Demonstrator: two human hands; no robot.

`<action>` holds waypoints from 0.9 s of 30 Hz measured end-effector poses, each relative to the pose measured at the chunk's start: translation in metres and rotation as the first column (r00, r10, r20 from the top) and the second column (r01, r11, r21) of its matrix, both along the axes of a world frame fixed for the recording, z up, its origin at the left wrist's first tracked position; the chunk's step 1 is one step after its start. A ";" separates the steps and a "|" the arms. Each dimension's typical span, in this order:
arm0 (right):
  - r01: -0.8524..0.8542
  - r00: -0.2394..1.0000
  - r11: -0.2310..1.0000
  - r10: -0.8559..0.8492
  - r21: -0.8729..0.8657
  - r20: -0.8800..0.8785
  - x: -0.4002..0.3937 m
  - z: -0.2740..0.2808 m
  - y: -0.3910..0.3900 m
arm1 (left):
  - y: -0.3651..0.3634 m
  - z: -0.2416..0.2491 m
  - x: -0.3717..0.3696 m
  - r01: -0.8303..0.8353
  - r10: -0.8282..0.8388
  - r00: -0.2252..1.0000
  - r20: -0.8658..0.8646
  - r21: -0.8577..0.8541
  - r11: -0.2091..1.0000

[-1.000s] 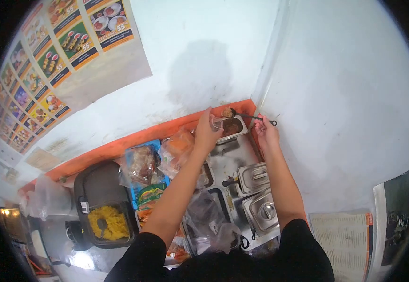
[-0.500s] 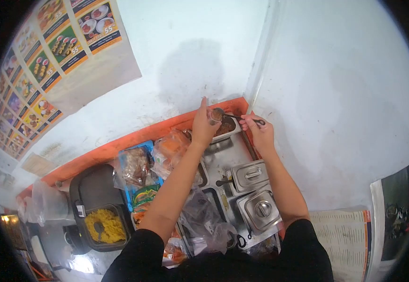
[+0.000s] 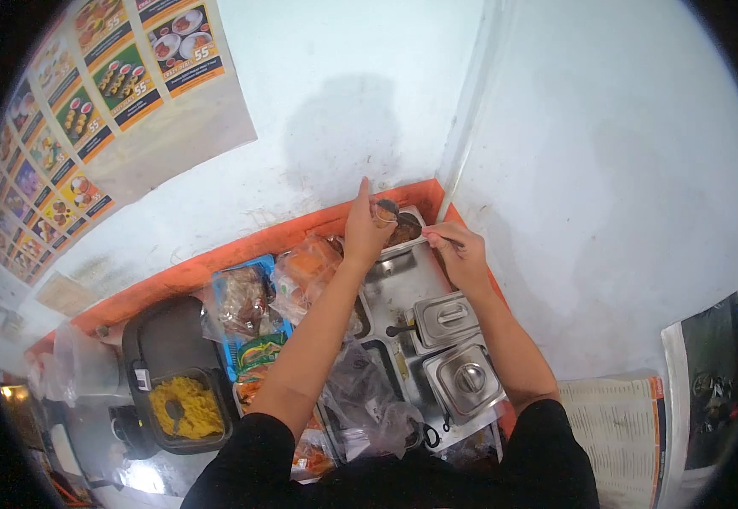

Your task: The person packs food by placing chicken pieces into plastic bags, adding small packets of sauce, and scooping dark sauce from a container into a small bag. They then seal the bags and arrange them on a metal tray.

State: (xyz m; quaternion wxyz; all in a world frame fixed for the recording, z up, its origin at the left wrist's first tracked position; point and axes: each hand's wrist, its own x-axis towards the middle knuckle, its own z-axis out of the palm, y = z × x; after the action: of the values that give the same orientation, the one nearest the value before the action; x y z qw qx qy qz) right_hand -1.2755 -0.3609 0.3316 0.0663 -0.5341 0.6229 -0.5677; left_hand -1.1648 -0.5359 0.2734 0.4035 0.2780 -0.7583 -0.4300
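Observation:
My left hand [image 3: 363, 231] holds a small clear cup [image 3: 384, 212] over the left side of a metal container [image 3: 412, 242] with dark reddish-brown food inside. The thumb points up beside the cup. My right hand [image 3: 460, 254] is closed on the handle of a dark spoon [image 3: 406, 222], just right of the container. The spoon's head is close to the cup; whether it touches the food cannot be made out.
Two lidded metal containers [image 3: 447, 321] [image 3: 469, 379] stand below my right hand. Plastic bags [image 3: 360, 394], a blue tray [image 3: 231, 339] of packets and a black box of yellow food [image 3: 186, 409] lie left. An orange ledge [image 3: 301, 225] borders the wall.
My right hand has moved slightly down and left, with the spoon handle lower. The left hand with the cup has shifted a little left. The view has moved slightly.

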 end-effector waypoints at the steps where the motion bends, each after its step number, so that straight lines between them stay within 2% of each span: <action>1: -0.001 1.000 1.000 0.001 -0.005 0.010 0.001 0.000 0.001 | -0.001 -0.003 -0.001 0.010 -0.010 1.000 -0.011 0.014 1.000; 3: -0.004 1.000 1.000 0.004 -0.015 0.029 0.002 0.001 0.001 | -0.004 -0.003 -0.002 0.010 -0.010 1.000 -0.006 0.008 1.000; 6: -0.021 0.988 1.000 0.024 -0.016 0.156 0.001 0.001 0.000 | -0.004 0.000 -0.001 -0.008 0.009 1.000 0.020 -0.047 0.999; 9: 0.081 0.850 0.995 -0.037 -0.060 0.526 -0.013 -0.016 -0.010 | -0.005 -0.001 0.002 -0.012 0.012 1.000 -0.001 -0.050 0.999; 12: 0.129 0.723 0.986 -0.017 -0.110 0.691 -0.032 -0.034 -0.021 | -0.003 0.000 0.007 -0.017 0.017 0.999 -0.028 -0.005 1.000; 15: 0.006 0.765 0.983 -0.123 0.184 0.632 -0.038 -0.054 -0.028 | 0.014 0.024 0.024 -0.028 0.026 0.997 -0.079 -0.021 0.999; 17: -0.050 0.925 0.924 -0.100 0.378 0.367 -0.022 -0.061 -0.034 | 0.020 0.026 0.031 -0.035 0.029 0.986 -0.163 -0.038 0.999; 18: -0.055 0.973 0.880 -0.059 0.471 0.225 -0.010 -0.062 -0.039 | 0.025 0.030 0.037 -0.026 0.030 0.981 -0.192 0.022 0.999; 19: 0.015 0.997 0.920 -0.043 0.391 0.061 0.000 -0.060 -0.042 | 0.031 0.039 0.043 -0.017 0.035 0.975 -0.220 0.082 0.997; 21: 0.108 0.962 0.976 -0.054 0.189 -0.269 0.021 -0.052 -0.044 | 0.038 0.052 0.057 0.027 0.027 0.955 -0.296 0.175 0.984; 24: -0.066 0.998 0.997 0.065 -0.034 -0.010 0.069 -0.013 -0.036 | 0.053 0.068 0.080 0.129 -0.008 0.904 -0.428 0.255 0.958; 25: -0.074 0.989 0.993 0.086 -0.096 0.124 0.081 -0.009 -0.035 | 0.060 0.077 0.089 0.160 -0.018 0.884 -0.467 0.265 0.951; 27: -0.051 0.905 0.993 0.091 -0.106 0.416 0.099 -0.001 -0.029 | 0.074 0.089 0.107 0.199 -0.022 0.853 -0.522 0.285 0.938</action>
State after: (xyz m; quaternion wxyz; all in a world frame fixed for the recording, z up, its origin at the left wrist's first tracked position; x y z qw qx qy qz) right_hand -1.1768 -0.3894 0.3308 0.1941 -0.4244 0.5472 -0.6948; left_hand -1.0581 -0.4621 0.3620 0.5121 0.1724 -0.5565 -0.6311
